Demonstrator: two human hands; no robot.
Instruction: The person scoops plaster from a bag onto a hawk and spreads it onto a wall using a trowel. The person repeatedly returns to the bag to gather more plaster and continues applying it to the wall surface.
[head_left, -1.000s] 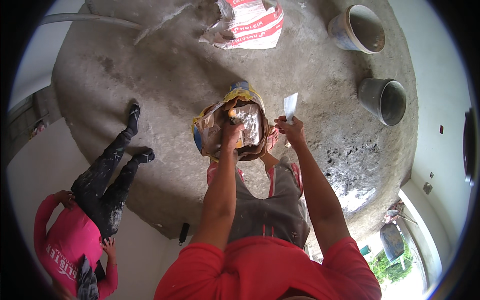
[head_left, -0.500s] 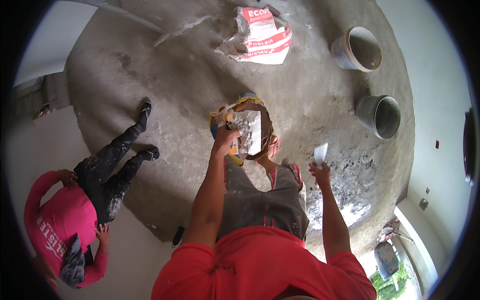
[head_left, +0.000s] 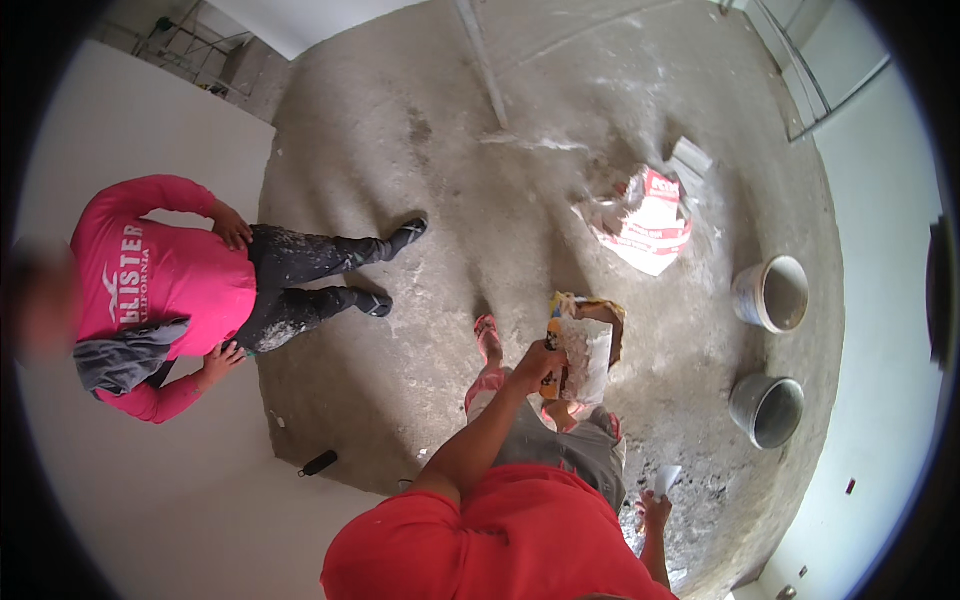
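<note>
My left hand (head_left: 537, 368) grips a plastering trowel (head_left: 597, 350) by its handle, the flat blade loaded with white putty. Below the trowel an opened paper bag (head_left: 618, 322), brown inside with yellow and blue outside, stands by my feet and is partly covered by the blade. Low on my right side, my right hand (head_left: 655, 512) is closed round a putty knife (head_left: 667, 480), its pale blade pointing up and away from me. The two tools are well apart.
At the left a co-worker in a pink top (head_left: 180, 260) stands with hands on hips. A torn red-and-white sack (head_left: 650, 225) lies ahead on the rough concrete floor. Two buckets, one whitish (head_left: 760, 295) and one grey (head_left: 755, 410), are near the right wall. A black object (head_left: 319, 463) lies behind-left.
My view has swung to the left, so the co-worker, sack and buckets appear shifted right and the buckets lower. Both hands still hold their tools, the trowel still above the bag.
</note>
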